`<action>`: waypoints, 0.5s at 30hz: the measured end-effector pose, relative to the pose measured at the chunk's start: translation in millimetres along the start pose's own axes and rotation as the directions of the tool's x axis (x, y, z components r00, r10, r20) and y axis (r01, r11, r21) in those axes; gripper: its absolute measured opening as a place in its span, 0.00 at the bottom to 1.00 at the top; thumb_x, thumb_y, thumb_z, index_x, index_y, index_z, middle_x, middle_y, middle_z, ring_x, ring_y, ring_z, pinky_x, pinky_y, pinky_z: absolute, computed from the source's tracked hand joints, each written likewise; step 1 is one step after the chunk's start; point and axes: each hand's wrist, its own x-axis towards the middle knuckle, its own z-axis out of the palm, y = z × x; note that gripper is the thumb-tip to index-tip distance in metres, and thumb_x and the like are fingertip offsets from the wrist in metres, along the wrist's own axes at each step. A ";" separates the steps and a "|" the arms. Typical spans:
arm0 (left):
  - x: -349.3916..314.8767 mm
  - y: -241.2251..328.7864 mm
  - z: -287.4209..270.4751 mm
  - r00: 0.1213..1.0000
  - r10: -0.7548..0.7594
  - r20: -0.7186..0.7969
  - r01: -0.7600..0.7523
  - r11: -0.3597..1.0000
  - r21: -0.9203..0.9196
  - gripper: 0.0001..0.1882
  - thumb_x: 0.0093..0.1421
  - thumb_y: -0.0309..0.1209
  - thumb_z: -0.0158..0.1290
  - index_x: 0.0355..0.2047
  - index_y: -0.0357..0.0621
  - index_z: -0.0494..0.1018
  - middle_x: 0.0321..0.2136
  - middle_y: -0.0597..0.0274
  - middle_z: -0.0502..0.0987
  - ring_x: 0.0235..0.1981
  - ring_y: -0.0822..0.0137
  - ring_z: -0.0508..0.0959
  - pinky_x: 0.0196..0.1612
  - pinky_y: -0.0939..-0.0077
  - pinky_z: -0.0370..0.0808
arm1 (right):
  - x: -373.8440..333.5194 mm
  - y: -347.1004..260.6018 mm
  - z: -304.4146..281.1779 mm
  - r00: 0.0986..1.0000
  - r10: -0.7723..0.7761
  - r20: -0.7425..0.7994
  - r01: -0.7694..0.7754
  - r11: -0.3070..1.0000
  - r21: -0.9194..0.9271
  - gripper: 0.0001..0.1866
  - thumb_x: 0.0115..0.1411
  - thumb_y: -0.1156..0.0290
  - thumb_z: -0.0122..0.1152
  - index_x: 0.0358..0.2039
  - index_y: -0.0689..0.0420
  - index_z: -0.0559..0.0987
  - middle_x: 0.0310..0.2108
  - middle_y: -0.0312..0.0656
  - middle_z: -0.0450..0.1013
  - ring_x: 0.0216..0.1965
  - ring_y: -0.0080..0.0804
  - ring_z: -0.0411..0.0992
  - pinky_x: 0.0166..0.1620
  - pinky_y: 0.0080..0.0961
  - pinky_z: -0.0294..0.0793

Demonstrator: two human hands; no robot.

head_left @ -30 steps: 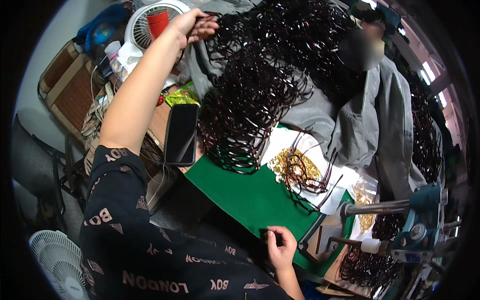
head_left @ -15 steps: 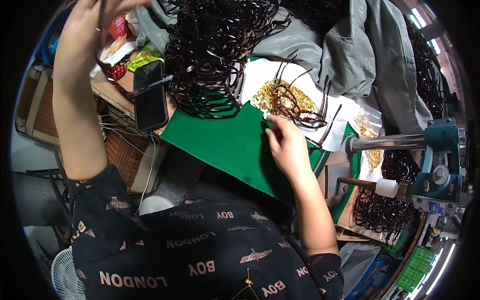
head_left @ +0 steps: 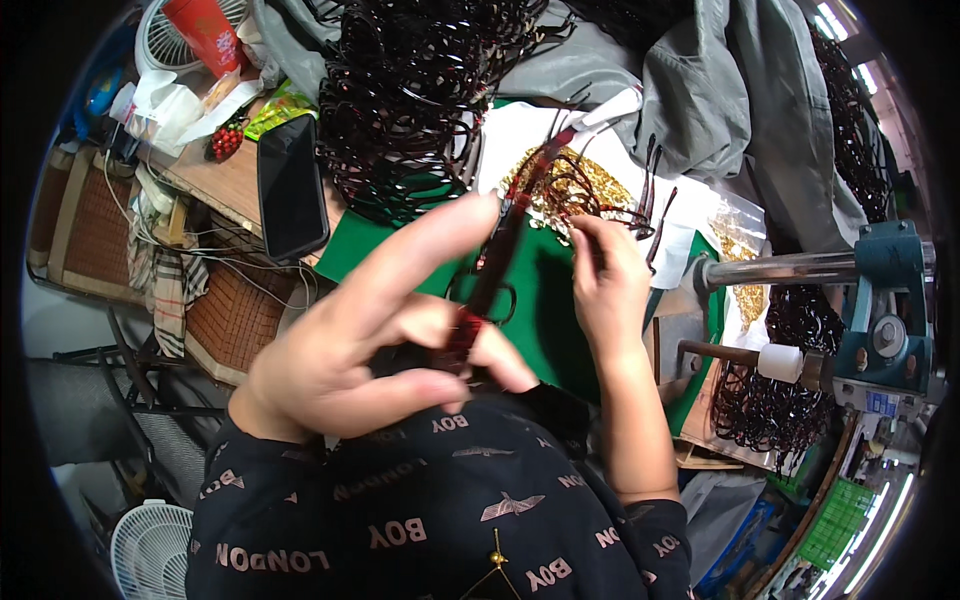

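Close to the camera, my left hand [head_left: 345, 345] is closed round a dark red-brown eyeglass frame [head_left: 500, 250], partly smeared by motion. Its long temple slants up and to the right across the green mat [head_left: 545, 310]. My right hand [head_left: 615, 285] has thumb and fingers pinched together at the near edge of a heap of small gold-coloured metal parts [head_left: 530, 205] on white paper [head_left: 505, 130]. Whatever sits between those fingertips is too small to make out. Several loose brown eyeglass frames [head_left: 600, 200] lie on the gold parts, just beyond my right hand.
A large pile of dark eyeglass frames [head_left: 400, 100] rises at the back, beside grey cloth [head_left: 700, 110]. On the right stands a blue-green machine [head_left: 885, 290] with a steel shaft. A black phone [head_left: 292, 190] and a red cup [head_left: 203, 35] are at the left.
My left hand has come down from the far left to in front of my chest, bringing the eyeglass frame. My right hand has shifted slightly right, its fingertips now at the gold parts.
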 end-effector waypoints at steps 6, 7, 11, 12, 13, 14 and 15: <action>33.0 -30.1 33.2 0.962 -0.258 0.092 0.244 0.959 0.145 0.32 0.55 0.16 0.47 0.60 0.35 0.52 0.36 0.56 0.76 0.31 0.75 0.74 0.36 0.83 0.72 | -32.2 -29.2 -70.5 0.967 0.229 0.111 -0.231 0.607 0.761 0.05 0.58 0.79 0.53 0.33 0.62 0.77 0.34 0.40 0.65 0.29 0.22 0.65 0.32 0.15 0.66; 36.3 -32.2 39.6 0.951 -0.292 0.102 0.277 0.951 0.138 0.30 0.55 0.15 0.47 0.59 0.35 0.54 0.36 0.57 0.76 0.31 0.76 0.74 0.37 0.83 0.72 | -36.7 -32.5 -80.1 0.981 0.148 0.123 -0.192 0.704 0.684 0.05 0.55 0.81 0.56 0.33 0.62 0.78 0.33 0.40 0.66 0.30 0.22 0.66 0.33 0.16 0.66; 47.5 -39.6 60.7 0.914 -0.372 0.160 0.355 0.926 0.128 0.30 0.55 0.15 0.48 0.59 0.35 0.54 0.37 0.59 0.76 0.32 0.76 0.75 0.37 0.84 0.73 | -43.3 -45.7 -97.4 0.991 -0.012 0.131 -0.059 0.846 0.529 0.11 0.47 0.85 0.62 0.32 0.60 0.80 0.31 0.40 0.68 0.31 0.25 0.67 0.33 0.17 0.66; 49.6 -38.5 64.5 0.906 -0.389 0.171 0.365 0.918 0.154 0.30 0.55 0.15 0.49 0.59 0.35 0.55 0.38 0.58 0.76 0.32 0.76 0.76 0.37 0.84 0.74 | -44.8 -42.5 -99.7 0.992 -0.053 0.111 -0.013 0.853 0.521 0.11 0.46 0.85 0.63 0.32 0.61 0.79 0.31 0.40 0.68 0.30 0.26 0.68 0.33 0.18 0.67; 52.0 -37.8 68.8 0.902 -0.387 0.193 0.355 0.917 0.181 0.30 0.55 0.16 0.49 0.59 0.35 0.55 0.38 0.58 0.76 0.32 0.76 0.76 0.38 0.84 0.74 | -46.0 -38.2 -101.4 0.991 -0.094 0.092 0.034 0.858 0.512 0.11 0.46 0.85 0.63 0.32 0.61 0.79 0.31 0.40 0.68 0.30 0.26 0.68 0.33 0.18 0.67; 54.3 -37.4 73.1 0.898 -0.386 0.214 0.344 0.916 0.208 0.30 0.55 0.16 0.49 0.59 0.35 0.55 0.39 0.58 0.76 0.32 0.76 0.76 0.38 0.83 0.74 | -46.8 -34.4 -103.2 0.994 -0.086 0.070 0.037 0.853 0.520 0.11 0.45 0.85 0.63 0.31 0.61 0.78 0.31 0.40 0.68 0.30 0.26 0.68 0.34 0.20 0.68; 55.5 -37.3 76.9 0.900 -0.376 0.222 0.327 0.917 0.228 0.30 0.55 0.16 0.49 0.59 0.35 0.55 0.39 0.58 0.76 0.33 0.75 0.76 0.38 0.83 0.74 | -48.7 -31.6 -103.5 0.996 -0.078 0.044 0.043 0.846 0.532 0.11 0.45 0.85 0.64 0.31 0.61 0.77 0.30 0.41 0.68 0.30 0.27 0.68 0.34 0.21 0.68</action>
